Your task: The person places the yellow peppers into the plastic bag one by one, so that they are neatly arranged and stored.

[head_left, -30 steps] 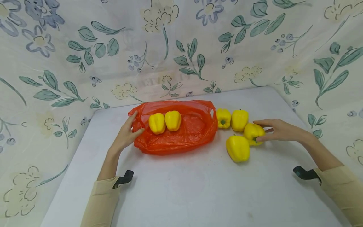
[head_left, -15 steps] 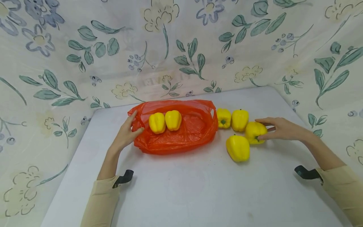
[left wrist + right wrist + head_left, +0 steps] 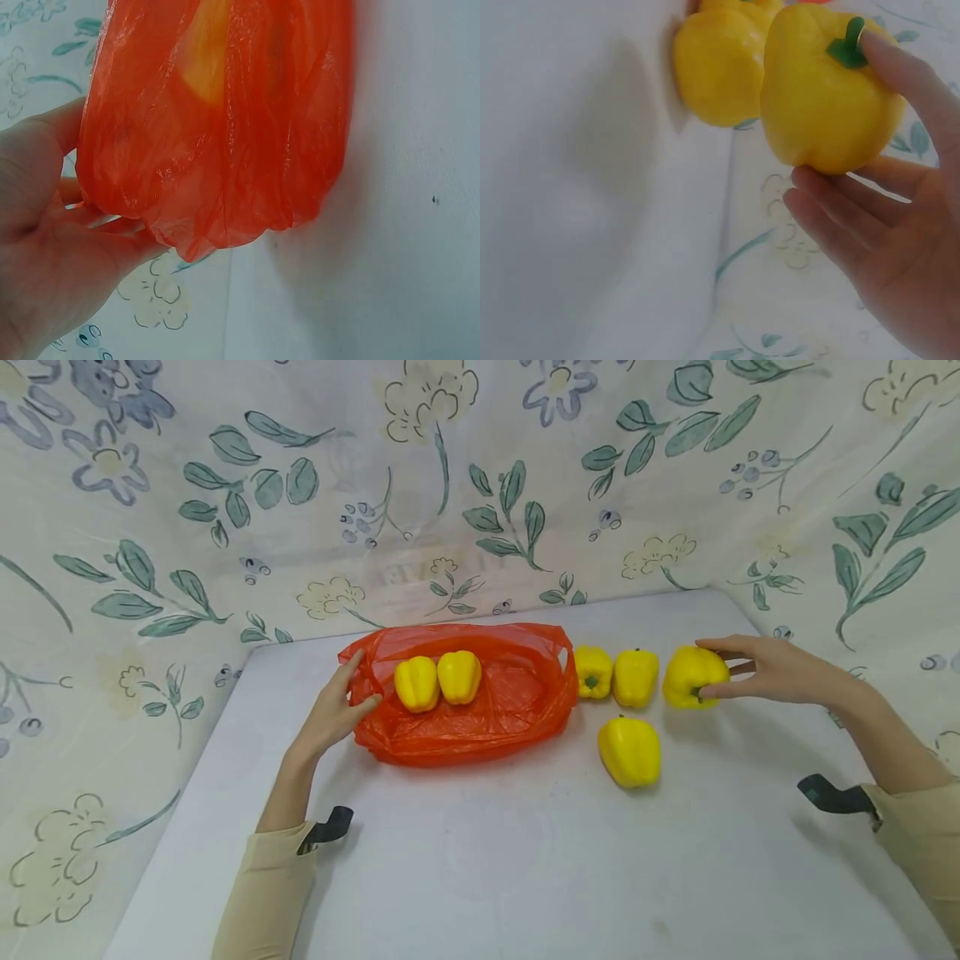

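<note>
A yellow bell pepper [image 3: 696, 677] is pinched in my right hand [image 3: 780, 668], raised over the table; the right wrist view shows the thumb beside its green stem and the fingers under the other end. My left hand [image 3: 333, 710] is at the left end of a red plastic bag [image 3: 517, 702], thumb and fingers straight and spread at its mouth. In the left wrist view the bag's thin film [image 3: 225, 157] covers the fingertips. Inside the wide mouth lie two yellow peppers, one at the left [image 3: 417, 684] and one beside it [image 3: 459, 677].
Right of the bag, one pepper [image 3: 593, 672] sits against its edge and another pepper [image 3: 636, 678] stands alongside. A third loose pepper [image 3: 630, 752] lies nearer the front. The white table [image 3: 480, 860] meets a floral cloth [image 3: 480, 485] at its back edge.
My right hand has lifted its pepper off the table and carried it right and away from me, apart from the front pepper. The left hand and bag have stayed in place.
</note>
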`<action>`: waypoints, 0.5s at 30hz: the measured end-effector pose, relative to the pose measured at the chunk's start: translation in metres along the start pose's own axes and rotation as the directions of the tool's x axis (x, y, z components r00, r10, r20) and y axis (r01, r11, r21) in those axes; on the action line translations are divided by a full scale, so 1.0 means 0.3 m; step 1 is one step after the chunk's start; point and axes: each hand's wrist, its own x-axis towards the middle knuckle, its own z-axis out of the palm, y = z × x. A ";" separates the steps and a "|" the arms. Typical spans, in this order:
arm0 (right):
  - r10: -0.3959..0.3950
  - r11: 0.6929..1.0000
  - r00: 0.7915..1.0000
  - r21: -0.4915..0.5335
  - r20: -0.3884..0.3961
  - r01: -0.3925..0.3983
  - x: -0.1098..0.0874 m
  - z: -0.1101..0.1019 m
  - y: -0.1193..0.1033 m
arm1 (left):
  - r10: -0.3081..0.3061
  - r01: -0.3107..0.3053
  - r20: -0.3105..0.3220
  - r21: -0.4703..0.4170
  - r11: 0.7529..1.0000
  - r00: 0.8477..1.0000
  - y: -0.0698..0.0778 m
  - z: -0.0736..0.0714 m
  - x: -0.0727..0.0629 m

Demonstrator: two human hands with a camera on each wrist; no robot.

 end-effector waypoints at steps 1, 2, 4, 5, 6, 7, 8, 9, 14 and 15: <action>0.003 1.000 1.000 -0.001 -0.004 -0.003 0.002 -0.011 -0.007 | -0.001 0.001 0.000 0.001 1.000 1.000 0.000 0.000 0.000; 0.010 1.000 1.000 -0.004 -0.007 -0.010 0.005 -0.021 -0.015 | -0.001 0.001 0.000 0.000 1.000 1.000 0.000 0.000 0.001; 0.007 1.000 1.000 -0.011 -0.018 -0.007 0.017 -0.038 -0.028 | -0.001 0.001 -0.001 0.000 1.000 1.000 0.001 0.000 0.002; 0.003 1.000 1.000 -0.017 -0.025 -0.003 0.022 -0.046 -0.037 | -0.001 0.001 -0.001 0.000 1.000 1.000 0.001 0.000 0.002; -0.001 1.000 1.000 -0.020 -0.031 0.001 0.028 -0.054 -0.047 | 0.001 -0.001 -0.001 -0.001 1.000 1.000 0.002 0.000 0.002; -0.007 1.000 0.999 -0.014 -0.033 0.007 0.034 -0.061 -0.058 | 0.003 -0.003 -0.002 -0.001 1.000 1.000 0.002 0.001 0.002; -0.016 1.000 0.999 -0.014 -0.038 0.016 0.041 -0.067 -0.069 | 0.004 -0.004 -0.002 -0.002 1.000 1.000 0.002 0.001 0.003; -0.029 1.000 0.999 -0.009 -0.042 0.029 0.049 -0.072 -0.082 | 0.004 -0.004 -0.001 -0.003 1.000 1.000 0.003 0.001 0.003; -0.070 0.998 0.996 -0.003 -0.059 0.070 0.093 -0.094 -0.158 | 0.007 -0.007 0.002 -0.010 1.000 1.000 0.004 0.004 0.002; -0.078 0.997 0.995 0.004 -0.058 0.078 0.103 -0.097 -0.176 | 0.008 -0.008 0.003 -0.011 1.000 1.000 0.005 0.005 0.001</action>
